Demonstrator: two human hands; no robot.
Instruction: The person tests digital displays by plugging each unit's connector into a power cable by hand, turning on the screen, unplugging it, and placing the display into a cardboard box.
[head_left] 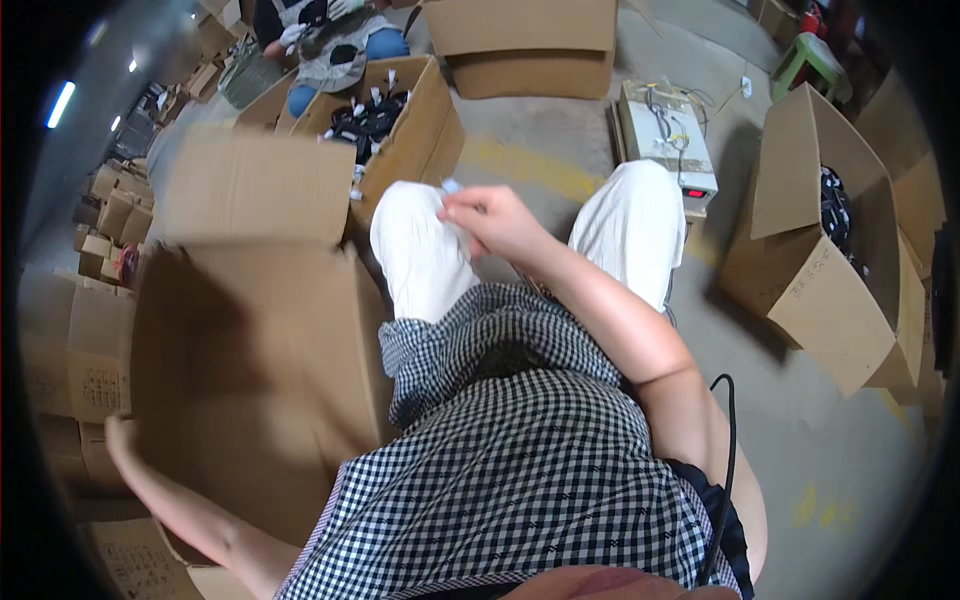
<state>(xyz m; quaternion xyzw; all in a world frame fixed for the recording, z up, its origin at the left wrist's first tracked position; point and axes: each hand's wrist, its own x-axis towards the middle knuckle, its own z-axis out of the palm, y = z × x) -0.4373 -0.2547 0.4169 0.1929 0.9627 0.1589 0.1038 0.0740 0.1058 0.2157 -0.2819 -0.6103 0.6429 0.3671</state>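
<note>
**Right hand pinches a small pale piece over the knee, left hand out at the big carton**

Centre of the frame, upper half: the right hand (497, 222) sits above the person's white-trousered knee (420, 255), fingers pressed together on a small pale piece (451, 186) that pokes out at the fingertips. What that piece is, too small to tell.

Down at the lower left, the left hand (122, 436) stretches out to the far edge of the large open cardboard box (250, 370), which fills the left half of the picture. The hand is blurred at the rim, so whether its grip is spread or closed, I cannot tell.

Just above that box, upper centre-left, a second carton (420, 135) holds dark items with white tips. At the right of the frame stands another open carton (830, 280) on the concrete floor (800, 440). Upper right of centre, a pale boxy device (665, 135) with a red light. At the top left, another person (335, 40) sits by the cartons.
</note>
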